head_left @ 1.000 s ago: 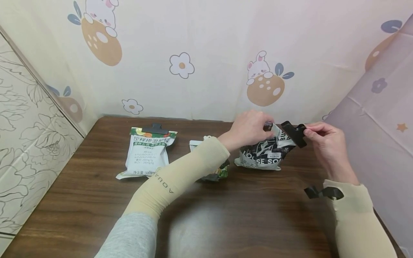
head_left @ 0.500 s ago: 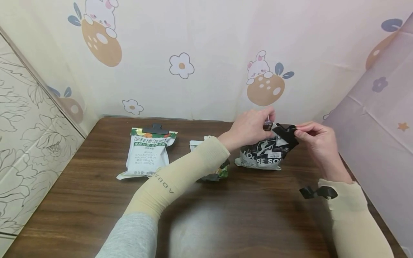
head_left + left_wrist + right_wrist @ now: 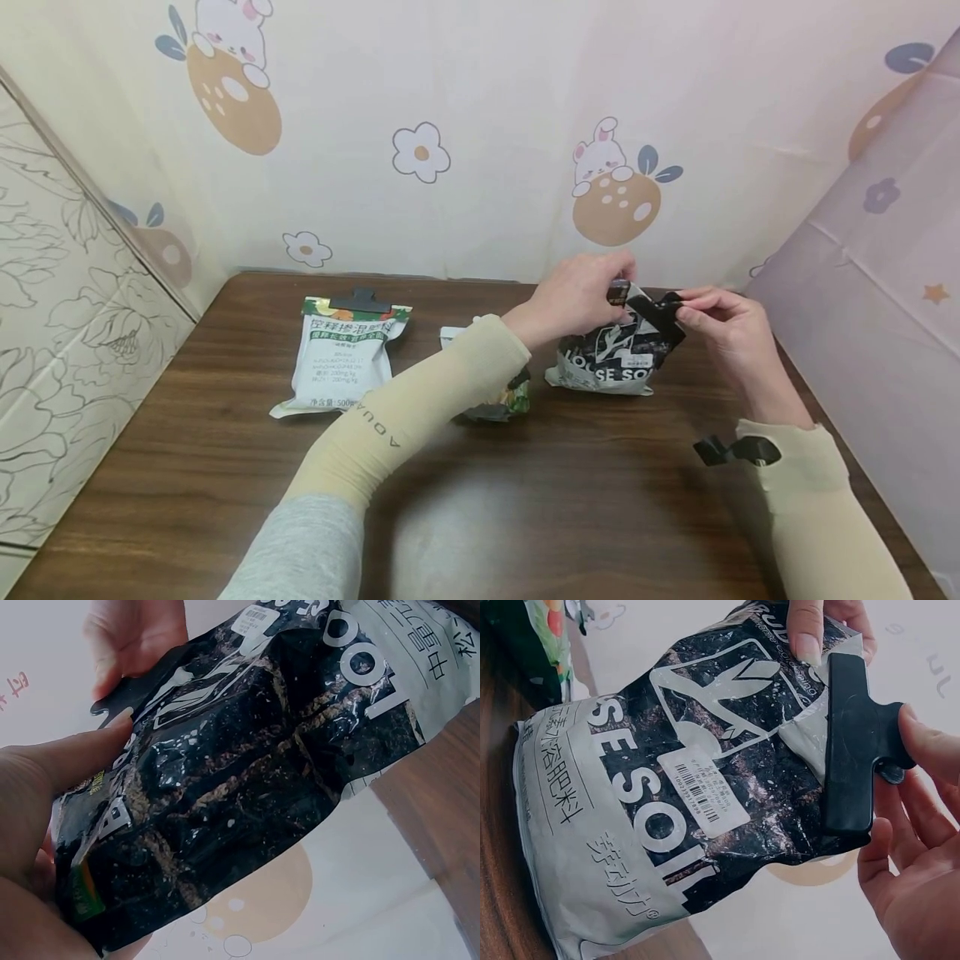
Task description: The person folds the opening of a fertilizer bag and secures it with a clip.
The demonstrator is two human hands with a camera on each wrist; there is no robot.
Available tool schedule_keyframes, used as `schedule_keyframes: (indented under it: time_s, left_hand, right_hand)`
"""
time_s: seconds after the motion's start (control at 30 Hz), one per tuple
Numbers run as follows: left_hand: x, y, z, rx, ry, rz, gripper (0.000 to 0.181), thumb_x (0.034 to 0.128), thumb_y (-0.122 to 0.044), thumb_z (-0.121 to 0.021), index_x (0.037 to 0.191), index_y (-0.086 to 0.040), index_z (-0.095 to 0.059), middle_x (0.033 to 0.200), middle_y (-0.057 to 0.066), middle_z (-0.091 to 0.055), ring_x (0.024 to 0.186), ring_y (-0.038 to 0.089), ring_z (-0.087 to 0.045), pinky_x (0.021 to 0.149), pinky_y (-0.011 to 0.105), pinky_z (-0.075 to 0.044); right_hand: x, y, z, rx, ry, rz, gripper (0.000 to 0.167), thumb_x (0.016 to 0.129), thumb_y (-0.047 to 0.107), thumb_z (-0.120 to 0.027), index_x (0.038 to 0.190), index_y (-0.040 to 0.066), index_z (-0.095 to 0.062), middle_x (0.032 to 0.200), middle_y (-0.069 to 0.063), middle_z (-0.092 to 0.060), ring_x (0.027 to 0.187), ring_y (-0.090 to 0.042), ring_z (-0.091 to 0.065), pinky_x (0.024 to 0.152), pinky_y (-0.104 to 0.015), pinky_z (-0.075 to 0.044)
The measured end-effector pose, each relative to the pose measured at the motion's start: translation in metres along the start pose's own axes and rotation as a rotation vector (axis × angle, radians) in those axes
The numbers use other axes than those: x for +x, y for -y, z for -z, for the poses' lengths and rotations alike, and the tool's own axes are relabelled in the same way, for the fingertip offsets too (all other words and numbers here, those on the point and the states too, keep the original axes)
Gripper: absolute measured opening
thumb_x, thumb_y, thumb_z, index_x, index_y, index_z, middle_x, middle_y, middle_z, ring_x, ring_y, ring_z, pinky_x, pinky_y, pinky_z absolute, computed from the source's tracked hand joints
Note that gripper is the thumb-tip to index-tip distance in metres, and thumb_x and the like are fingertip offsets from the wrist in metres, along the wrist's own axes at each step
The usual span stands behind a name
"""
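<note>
A black and silver-white bag of soil (image 3: pixel 618 367) stands at the right of the table, its top tilted toward the right. My left hand (image 3: pixel 573 300) grips the bag's upper left part, the thumb on its front in the left wrist view. A black plastic bag clip (image 3: pixel 847 750) sits across the folded top edge, at the bag's upper right. My right hand (image 3: pixel 735 333) pinches the clip's handle between thumb and fingers. How far the clip's back bar reaches behind the bag is hidden.
On the left, a white fertilizer bag (image 3: pixel 337 358) wears a similar black clip (image 3: pixel 363 300) on its top. Another bag (image 3: pixel 516 398) with green print is mostly behind my left forearm. A patterned curtain (image 3: pixel 480 192) hangs behind the wooden table (image 3: pixel 585 500).
My right hand has moved left with the clip, from beside the bag's top corner onto its folded edge. The left hand has stayed nearly still on the bag.
</note>
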State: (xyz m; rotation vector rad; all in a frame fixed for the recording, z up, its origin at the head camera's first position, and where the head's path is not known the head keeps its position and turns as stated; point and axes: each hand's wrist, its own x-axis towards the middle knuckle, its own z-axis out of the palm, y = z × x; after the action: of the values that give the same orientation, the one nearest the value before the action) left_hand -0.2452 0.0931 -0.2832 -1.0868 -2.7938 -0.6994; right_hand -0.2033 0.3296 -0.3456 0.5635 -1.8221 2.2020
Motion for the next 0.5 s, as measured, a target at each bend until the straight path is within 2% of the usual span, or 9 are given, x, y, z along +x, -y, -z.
schedule_keyframes:
  time_s: [0.13, 0.3, 0.37, 0.5]
  left_hand:
    - [-0.001, 0.000, 0.003, 0.016, 0.004, 0.013, 0.032, 0.0847, -0.039, -0.080, 0.103, -0.024, -0.059, 0.093, -0.012, -0.063, 0.084, 0.008, -0.056, 0.069, 0.028, -0.044]
    - [-0.006, 0.006, 0.007, -0.038, -0.023, 0.034, 0.026, 0.0868, -0.039, -0.078, 0.096, -0.022, -0.060, 0.092, -0.011, -0.063, 0.083, 0.008, -0.056, 0.069, 0.026, -0.044]
    - [-0.008, 0.011, 0.007, -0.072, -0.047, 0.040, 0.025, 0.0878, -0.039, -0.077, 0.095, -0.022, -0.060, 0.093, -0.012, -0.063, 0.083, 0.007, -0.056, 0.071, 0.025, -0.044]
    - [-0.014, 0.021, 0.004, -0.145, -0.102, 0.059, 0.027, 0.0885, -0.040, -0.076, 0.099, -0.022, -0.060, 0.094, -0.012, -0.063, 0.082, 0.007, -0.056, 0.072, 0.025, -0.044]
  right_hand:
    - [-0.001, -0.001, 0.002, 0.009, 0.005, -0.039, 0.025, 0.087, -0.023, -0.058, 0.105, -0.010, -0.068, 0.099, -0.008, -0.070, 0.091, -0.015, -0.065, 0.077, -0.020, -0.052]
    - [-0.001, 0.001, 0.004, 0.025, 0.042, -0.080, 0.035, 0.089, -0.023, -0.056, 0.119, -0.008, -0.063, 0.111, -0.010, -0.071, 0.097, -0.016, -0.066, 0.080, -0.020, -0.053]
    - [-0.001, 0.001, 0.005, -0.016, 0.047, -0.096, 0.035, 0.089, -0.021, -0.058, 0.120, -0.007, -0.063, 0.110, -0.008, -0.071, 0.096, -0.015, -0.066, 0.080, -0.020, -0.053]
    - [-0.003, 0.001, 0.006, -0.112, 0.025, -0.124, 0.032, 0.087, -0.019, -0.062, 0.115, -0.004, -0.068, 0.099, -0.005, -0.069, 0.090, -0.013, -0.064, 0.077, -0.019, -0.052]
